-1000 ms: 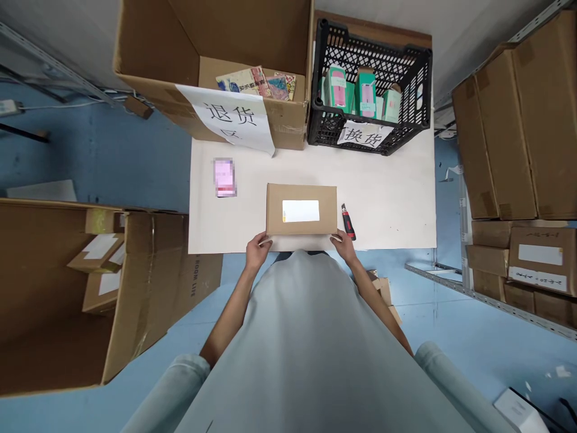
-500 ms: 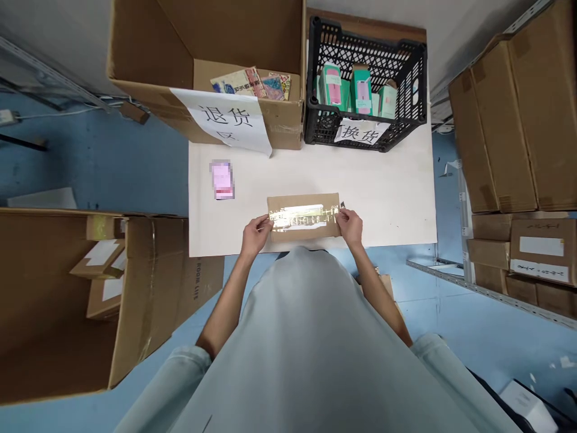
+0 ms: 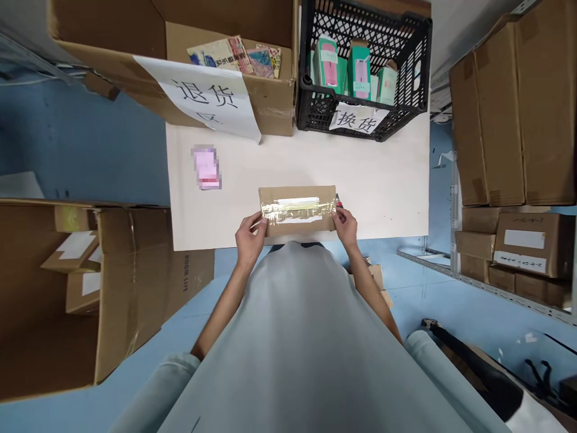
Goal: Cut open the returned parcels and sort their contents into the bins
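Observation:
A small cardboard box [image 3: 293, 227] lies near the front edge of the white table. Glossy clear tape runs along its upper face, with bright glare over a white strip. My left hand [image 3: 250, 240] grips the box's left end, thumb and fingers closed at its edge. At the opposite end, my right hand [image 3: 346, 228] holds the box the same way. Just beyond my right fingers lies a red and black utility knife [image 3: 338, 201], mostly covered by that hand. To the upper left rests a pink, pixelated item [image 3: 207, 168].
A big carton [image 3: 270, 114] with colourful packets stands at the back left, beside a black crate [image 3: 311, 111] of green boxes. On the left, a large open carton [image 3: 117, 288] contains small parcels. Shelved cartons [image 3: 500, 120] line the right side.
The box's visible face has gone from a plain white label to a glossy taped surface. Both hands have moved from its near corners up to its ends. The view has shifted slightly.

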Available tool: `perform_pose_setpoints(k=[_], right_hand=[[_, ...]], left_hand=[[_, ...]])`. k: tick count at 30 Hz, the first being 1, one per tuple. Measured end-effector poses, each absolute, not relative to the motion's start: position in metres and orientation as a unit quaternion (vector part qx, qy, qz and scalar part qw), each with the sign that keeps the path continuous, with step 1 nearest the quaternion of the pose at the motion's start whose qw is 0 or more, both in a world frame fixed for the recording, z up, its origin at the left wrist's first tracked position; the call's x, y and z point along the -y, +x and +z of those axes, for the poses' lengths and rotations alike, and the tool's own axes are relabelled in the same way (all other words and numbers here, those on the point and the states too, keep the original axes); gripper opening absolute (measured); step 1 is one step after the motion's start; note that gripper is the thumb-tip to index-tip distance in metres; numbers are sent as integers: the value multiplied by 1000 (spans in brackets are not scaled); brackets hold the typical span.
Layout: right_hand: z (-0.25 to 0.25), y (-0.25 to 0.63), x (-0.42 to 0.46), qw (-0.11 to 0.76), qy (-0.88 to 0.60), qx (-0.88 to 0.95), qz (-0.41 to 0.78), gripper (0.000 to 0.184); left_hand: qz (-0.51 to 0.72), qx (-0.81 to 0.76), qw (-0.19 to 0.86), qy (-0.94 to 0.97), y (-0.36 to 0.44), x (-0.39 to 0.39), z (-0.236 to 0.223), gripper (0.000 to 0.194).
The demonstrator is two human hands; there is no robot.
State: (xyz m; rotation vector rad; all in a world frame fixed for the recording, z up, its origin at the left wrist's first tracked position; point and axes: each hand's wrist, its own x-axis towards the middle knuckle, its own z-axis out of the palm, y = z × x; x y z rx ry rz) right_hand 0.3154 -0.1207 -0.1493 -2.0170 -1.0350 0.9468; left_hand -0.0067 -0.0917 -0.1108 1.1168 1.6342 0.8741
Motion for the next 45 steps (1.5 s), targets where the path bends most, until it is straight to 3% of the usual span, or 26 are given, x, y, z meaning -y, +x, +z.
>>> perform_pose_setpoints(k=[9,15,25,33,41,45], right_hand=[[-165,396,127,361,-804,307,359,79],[-166,410,128,362,-801,307,365,76],[-145,357,118,368,-753,373,397,54],[-106,295,106,251,-768,504,305,26],[-38,186,87,135,-630,735,214,40],[-15,133,76,86,-581,780,218,33]], left_hand=[[335,-511,512,604,64,96,-48,45],[331,-459,468,678,87,100,-42,44],[365,-644,413,531,26,94,-93,48],[325,-751,445,364,-26,77,-146,38],[341,-804,380,305,-97,71,-173,34],[322,-820,380,284,-115,65,-182,33]])
